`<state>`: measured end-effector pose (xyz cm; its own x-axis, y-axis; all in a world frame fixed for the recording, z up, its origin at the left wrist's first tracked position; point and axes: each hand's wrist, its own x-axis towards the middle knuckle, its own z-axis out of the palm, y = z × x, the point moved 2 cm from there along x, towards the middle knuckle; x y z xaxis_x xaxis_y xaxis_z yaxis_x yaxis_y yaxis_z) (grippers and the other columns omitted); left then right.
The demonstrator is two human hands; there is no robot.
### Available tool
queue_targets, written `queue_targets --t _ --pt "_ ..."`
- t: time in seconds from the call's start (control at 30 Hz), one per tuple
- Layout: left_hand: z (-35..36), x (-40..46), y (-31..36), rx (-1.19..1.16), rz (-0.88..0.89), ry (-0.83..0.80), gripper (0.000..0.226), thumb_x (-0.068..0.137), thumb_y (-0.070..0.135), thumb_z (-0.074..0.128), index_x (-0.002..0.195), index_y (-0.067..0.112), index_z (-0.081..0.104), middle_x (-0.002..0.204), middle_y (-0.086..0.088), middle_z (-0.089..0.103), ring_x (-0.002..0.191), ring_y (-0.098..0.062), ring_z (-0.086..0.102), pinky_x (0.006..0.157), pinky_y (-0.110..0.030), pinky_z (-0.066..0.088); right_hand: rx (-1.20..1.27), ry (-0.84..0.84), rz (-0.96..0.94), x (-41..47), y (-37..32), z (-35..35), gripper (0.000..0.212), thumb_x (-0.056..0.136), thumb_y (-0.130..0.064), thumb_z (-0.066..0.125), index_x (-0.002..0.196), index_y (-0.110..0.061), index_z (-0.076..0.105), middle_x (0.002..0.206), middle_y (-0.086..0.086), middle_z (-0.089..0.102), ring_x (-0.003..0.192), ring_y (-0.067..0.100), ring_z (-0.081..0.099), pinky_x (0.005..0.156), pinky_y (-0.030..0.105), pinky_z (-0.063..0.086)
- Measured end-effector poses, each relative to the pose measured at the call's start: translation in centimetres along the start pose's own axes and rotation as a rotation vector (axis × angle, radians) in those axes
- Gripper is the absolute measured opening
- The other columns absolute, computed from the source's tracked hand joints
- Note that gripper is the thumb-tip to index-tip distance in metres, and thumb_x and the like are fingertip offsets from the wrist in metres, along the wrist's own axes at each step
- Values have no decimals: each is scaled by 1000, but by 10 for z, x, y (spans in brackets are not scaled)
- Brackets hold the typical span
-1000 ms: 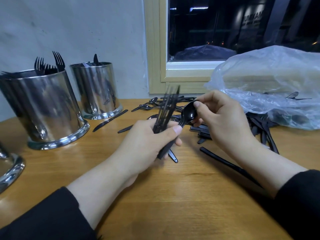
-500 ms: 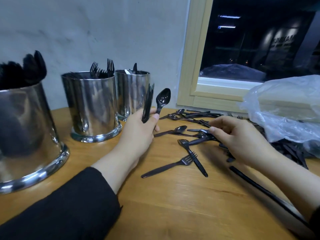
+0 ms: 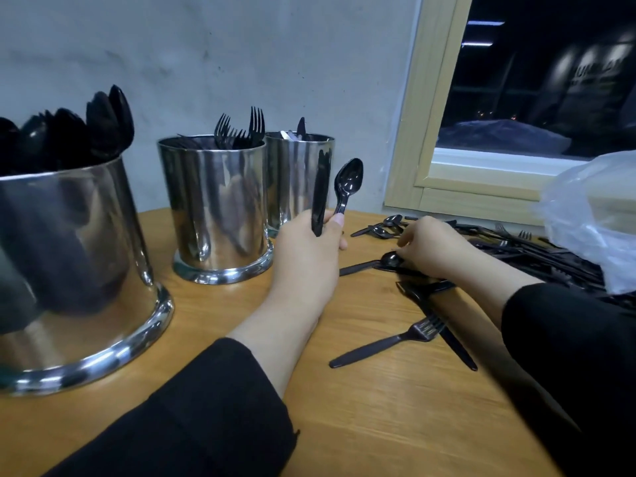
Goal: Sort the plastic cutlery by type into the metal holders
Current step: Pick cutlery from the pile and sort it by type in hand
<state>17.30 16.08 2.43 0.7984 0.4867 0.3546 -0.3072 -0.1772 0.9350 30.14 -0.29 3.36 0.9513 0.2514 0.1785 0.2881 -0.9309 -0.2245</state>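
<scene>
The left hand (image 3: 306, 259) grips a bundle of forks (image 3: 320, 194) and one spoon (image 3: 347, 182) upright, their long axes running toward 12 o'clock, heads up. The right hand (image 3: 435, 247) lies with curled fingers on the loose pile (image 3: 516, 249) at about 3 o'clock from the left; its fingertips are hidden, so whether it pinches a piece cannot be told. Three holders stand along the wall side: the spoon holder (image 3: 79, 256) at 9 o'clock from the left hand and nearest the camera, the fork holder (image 3: 215, 208) at about 10 o'clock, just beside that hand, and the third holder (image 3: 296, 180) directly behind the bundle at 12 o'clock, a knife tip showing above its rim. The coming drop likely turns on this: the forks already stand parallel to the fork holder's axis, and the left hand is far nearer to it than the right, so a lift and short shift toward 10 o'clock should do. The spoon needs a longer reach to 9 o'clock. A lone fork (image 3: 389, 342) and a knife (image 3: 447, 332) lie flat on the table (image 3: 378, 425) at 5 o'clock from the left hand, crossing near the fork's head.
</scene>
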Motion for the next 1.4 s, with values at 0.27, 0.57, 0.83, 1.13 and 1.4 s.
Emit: queue_targets --t 0.27,0.57,0.83,1.13,1.4 --pt "-8 3 6 109 8 47 24 103 23 55 81 24 64 72 2 67 60 -16 55 60 -28 44 376 288 -249 -44 17 -38 11 103 -24 53 104 -24 63 88 -11 66 82 11 61 69 32 44" --pt "15 -26 16 189 -64 -341 14 103 22 58 100 30 68 70 4 71 61 -12 70 66 -19 54 450 488 -433 -92 25 -31 12 102 -22 55 111 -24 62 89 -13 65 79 4 57 68 20 44" --pt "20 -37 24 191 -54 -481 17 103 29 58 117 28 67 85 3 77 51 -10 51 43 -8 35 515 628 -364 -90 32 -31 31 102 -20 56 132 -15 63 111 -2 73 99 11 64 85 17 44" --pt "19 -28 16 215 -30 -381 11 101 25 62 111 28 66 70 8 68 48 -7 46 47 -15 40 168 329 -206 -69 60 -21 28 103 -32 52 123 -19 67 117 1 68 111 23 60 93 38 48" --pt "21 -30 16 217 -8 -396 10 102 26 61 110 32 65 72 8 70 48 -7 47 47 -15 42 -162 15 -108 -62 65 -10 35 103 -44 47 129 -28 65 129 2 60 125 30 49 97 49 40"
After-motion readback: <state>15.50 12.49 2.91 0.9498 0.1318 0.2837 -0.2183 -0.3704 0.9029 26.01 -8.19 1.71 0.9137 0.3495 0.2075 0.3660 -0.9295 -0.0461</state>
